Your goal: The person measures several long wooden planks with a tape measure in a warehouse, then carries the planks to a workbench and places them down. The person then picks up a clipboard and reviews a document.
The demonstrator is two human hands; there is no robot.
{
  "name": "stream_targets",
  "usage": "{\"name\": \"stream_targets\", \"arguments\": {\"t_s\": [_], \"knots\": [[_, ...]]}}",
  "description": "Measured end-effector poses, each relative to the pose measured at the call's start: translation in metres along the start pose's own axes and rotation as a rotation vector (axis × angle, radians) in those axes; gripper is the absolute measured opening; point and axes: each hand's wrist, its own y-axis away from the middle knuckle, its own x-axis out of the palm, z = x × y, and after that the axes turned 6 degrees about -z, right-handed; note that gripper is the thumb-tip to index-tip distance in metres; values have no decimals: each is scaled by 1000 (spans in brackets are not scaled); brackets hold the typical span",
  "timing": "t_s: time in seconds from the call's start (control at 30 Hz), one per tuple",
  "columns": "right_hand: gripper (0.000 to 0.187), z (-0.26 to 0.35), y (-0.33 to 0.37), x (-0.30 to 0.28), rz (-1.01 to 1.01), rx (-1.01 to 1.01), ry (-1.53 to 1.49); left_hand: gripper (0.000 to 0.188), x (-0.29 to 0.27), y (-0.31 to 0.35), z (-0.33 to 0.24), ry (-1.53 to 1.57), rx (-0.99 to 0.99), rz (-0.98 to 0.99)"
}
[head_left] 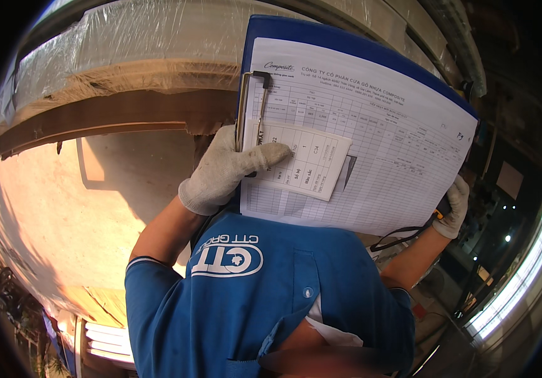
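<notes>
A blue clipboard (378,47) is held up tilted in front of my chest, with a printed table form (378,170) under its metal clip (264,94). My left hand (220,167), in a pale knit glove, grips the clip-side edge. Its thumb presses a small printed card (315,164) flat against the form. At the clipboard's lower right corner is my gloved right hand (456,211), its fingers curled round a black-and-orange object (442,206). Most of that object is hidden, so its kind is unclear. A thin black cord (403,230) hangs close to it.
Behind the clipboard, stacked boards (119,38) lie wrapped in clear plastic. Below them on the left is a large pale panel (44,195), partly sunlit. White lengths (108,340) are stacked at the lower left. A bright opening (516,283) shows at the right.
</notes>
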Motion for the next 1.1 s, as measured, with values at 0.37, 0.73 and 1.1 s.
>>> {"name": "stream_targets", "arguments": {"t_s": [0.37,0.73,1.1], "knots": [[45,-7,2,-8,41,-25,46,45,-2,3,7,-10,11,-1],[46,-9,6,-8,60,-21,14,47,-4,0,10,-15,22,-5],[48,-5,3,-4,26,-4,11,45,-1,0,1,0,-10,-12]]}}
